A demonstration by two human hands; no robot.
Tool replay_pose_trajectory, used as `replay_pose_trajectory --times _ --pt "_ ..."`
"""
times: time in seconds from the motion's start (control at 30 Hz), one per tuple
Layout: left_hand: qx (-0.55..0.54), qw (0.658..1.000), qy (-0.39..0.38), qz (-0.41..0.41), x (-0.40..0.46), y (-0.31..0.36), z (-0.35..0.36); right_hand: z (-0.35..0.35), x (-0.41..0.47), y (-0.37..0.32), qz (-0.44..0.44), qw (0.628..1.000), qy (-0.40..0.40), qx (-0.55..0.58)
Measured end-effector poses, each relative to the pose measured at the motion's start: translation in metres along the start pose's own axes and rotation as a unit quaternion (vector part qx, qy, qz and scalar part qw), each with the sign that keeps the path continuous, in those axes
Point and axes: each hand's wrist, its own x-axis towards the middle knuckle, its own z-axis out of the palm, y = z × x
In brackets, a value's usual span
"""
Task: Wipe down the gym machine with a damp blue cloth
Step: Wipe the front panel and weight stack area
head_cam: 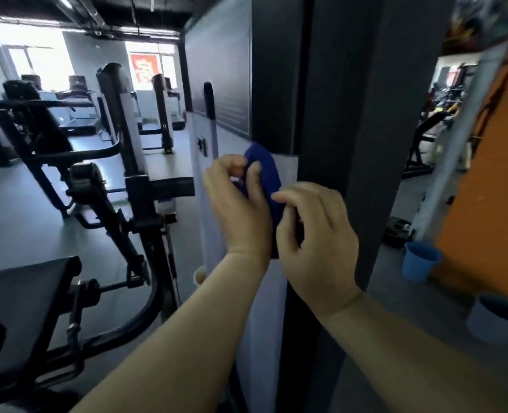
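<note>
A dark blue cloth [266, 174] hangs in front of the gym machine's pale grey upright panel [288, 171], at about chest height. My left hand [237, 204] pinches the cloth's left edge between thumb and curled fingers. My right hand [318, 236] grips the cloth's lower right part with curled fingers and covers most of that part. The dark column of the machine [375, 114] rises just right of both hands. Whether the cloth touches the panel I cannot tell.
A black seat pad [23, 311] and black frame bars [103, 204] stand at the left. A blue bucket [419, 260] and a grey bucket [497, 317] sit on the floor at the right, below an orange wall [491, 189]. Treadmills [79, 111] line the far windows.
</note>
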Motion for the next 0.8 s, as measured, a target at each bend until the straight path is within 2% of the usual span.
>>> replay_pose_trajectory --times 0.07,0.17,0.27,0.33,0.4,0.5,0.6,0.8 --pt "-0.017 0.999 -0.031 0.038 0.015 -0.014 -0.001 0.013 0.003 -0.003 -0.023 0.997 0.037 -0.061" --pt "-0.028 0.995 -0.063 0.07 0.026 -0.022 -0.003 0.033 0.014 -0.004 0.004 0.984 0.094 -0.154" --pt "-0.075 0.98 -0.168 0.076 0.001 -0.031 -0.007 0.044 0.018 -0.001 -0.005 0.972 0.12 -0.2" --pt "-0.062 0.956 -0.246 0.146 -0.007 -0.043 -0.007 0.038 0.017 0.004 -0.012 0.973 0.133 -0.186" --pt "-0.014 0.934 -0.255 0.251 0.005 -0.053 0.002 0.031 0.018 0.01 0.012 0.97 0.149 -0.192" --pt "0.034 0.889 -0.256 0.378 0.012 -0.064 0.009 0.029 0.019 0.014 0.007 0.965 0.129 -0.229" --pt "0.077 0.864 -0.287 0.406 -0.014 -0.088 -0.011 0.027 0.011 0.016 0.013 0.97 0.092 -0.224" --pt "0.072 0.882 -0.26 0.387 0.008 -0.067 0.004 0.014 -0.001 0.012 0.039 0.964 0.005 -0.261"
